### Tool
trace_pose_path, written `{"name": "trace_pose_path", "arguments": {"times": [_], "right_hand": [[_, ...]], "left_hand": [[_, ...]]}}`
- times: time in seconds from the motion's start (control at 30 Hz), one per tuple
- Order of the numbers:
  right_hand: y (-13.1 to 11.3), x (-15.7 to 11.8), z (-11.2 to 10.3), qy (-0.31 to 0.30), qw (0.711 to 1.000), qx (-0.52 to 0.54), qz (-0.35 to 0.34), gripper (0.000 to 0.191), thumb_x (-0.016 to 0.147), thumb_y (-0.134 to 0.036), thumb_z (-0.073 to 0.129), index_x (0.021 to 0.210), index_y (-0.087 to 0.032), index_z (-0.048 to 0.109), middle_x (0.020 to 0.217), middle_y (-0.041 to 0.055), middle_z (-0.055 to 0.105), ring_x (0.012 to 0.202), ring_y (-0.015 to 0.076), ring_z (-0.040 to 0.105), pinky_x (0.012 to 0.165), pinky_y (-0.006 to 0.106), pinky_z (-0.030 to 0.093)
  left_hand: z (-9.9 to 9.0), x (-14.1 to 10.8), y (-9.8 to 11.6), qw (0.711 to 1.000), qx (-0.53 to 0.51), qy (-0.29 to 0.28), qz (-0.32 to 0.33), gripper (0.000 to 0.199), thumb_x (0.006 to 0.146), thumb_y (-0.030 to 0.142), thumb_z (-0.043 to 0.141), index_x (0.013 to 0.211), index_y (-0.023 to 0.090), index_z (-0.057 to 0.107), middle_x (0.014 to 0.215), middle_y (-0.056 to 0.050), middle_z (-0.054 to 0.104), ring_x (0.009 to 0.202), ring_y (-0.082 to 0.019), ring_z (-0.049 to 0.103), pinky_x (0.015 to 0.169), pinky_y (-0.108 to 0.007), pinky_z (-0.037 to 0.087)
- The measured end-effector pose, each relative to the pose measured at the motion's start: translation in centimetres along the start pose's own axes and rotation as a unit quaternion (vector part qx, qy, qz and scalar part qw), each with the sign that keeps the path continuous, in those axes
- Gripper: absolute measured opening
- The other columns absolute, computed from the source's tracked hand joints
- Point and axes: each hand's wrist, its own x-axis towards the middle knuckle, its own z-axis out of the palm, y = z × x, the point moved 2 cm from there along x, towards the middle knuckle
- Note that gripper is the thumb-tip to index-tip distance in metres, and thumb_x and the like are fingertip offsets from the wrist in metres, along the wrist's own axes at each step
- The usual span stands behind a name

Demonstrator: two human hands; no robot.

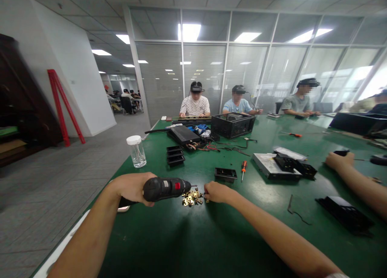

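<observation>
My left hand (137, 187) is wrapped round the handle of a black cordless drill (166, 188) with a red switch, its bit pointing right. Under the bit's tip lies a small heap of brass-coloured metal pieces (191, 199) on the green table. At the heap's right side, my right hand (215, 192) is closed in a pinch. A bit of brass colour shows beneath its fingertips, but what they grip is mostly hidden. Just beyond my right hand sits a black plastic tray (225, 174), with an orange-handled screwdriver (244, 170) to its right.
A clear jar (138, 152) with a white lid stands near the left edge, beside stacked black trays (175, 156). Further back are a black computer case (232, 125) and cables. At right lie a silver drive (273, 167) and a co-worker's hand (341, 160). Several people sit around the table.
</observation>
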Motion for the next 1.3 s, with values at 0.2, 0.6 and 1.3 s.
{"name": "trace_pose_path", "arguments": {"times": [0.2, 0.6, 1.3], "right_hand": [[-0.5, 0.3, 0.4, 0.003, 0.995, 0.096, 0.019, 0.02, 0.079, -0.022, 0.05, 0.093, -0.014, 0.063, 0.084, 0.0122, 0.068, 0.074, 0.0193, 0.067, 0.06, 0.023, 0.046], [4.9, -0.6, -3.3, 0.088, 0.988, 0.114, 0.047, 0.032, 0.074, -0.032, 0.058, 0.101, -0.014, 0.06, 0.096, 0.0115, 0.066, 0.089, 0.0221, 0.062, 0.076, 0.029, 0.043], [12.7, 0.7, -2.3, 0.229, 0.916, 0.328, 0.013, 0.063, 0.063, -0.034, 0.069, 0.12, -0.015, 0.048, 0.114, 0.0113, 0.058, 0.102, 0.0214, 0.056, 0.091, 0.037, 0.041]], "left_hand": [[0.0, 0.1, -0.4, 1.0, 0.001, 0.001, 0.0, 0.018, 0.057, 0.024, 0.064, 0.071, 0.014, 0.058, 0.062, 0.003, 0.055, 0.057, -0.012, 0.05, 0.051, -0.019, 0.04], [-0.3, -0.1, -0.2, 1.0, 0.019, 0.012, 0.013, 0.021, 0.059, 0.028, 0.065, 0.071, 0.013, 0.058, 0.062, 0.003, 0.052, 0.057, -0.011, 0.048, 0.051, -0.019, 0.04], [-0.7, 1.2, -2.9, 0.99, -0.116, 0.062, 0.055, 0.037, 0.065, 0.033, 0.07, 0.095, 0.014, 0.062, 0.091, -0.004, 0.068, 0.084, -0.016, 0.061, 0.081, -0.027, 0.048]]}}
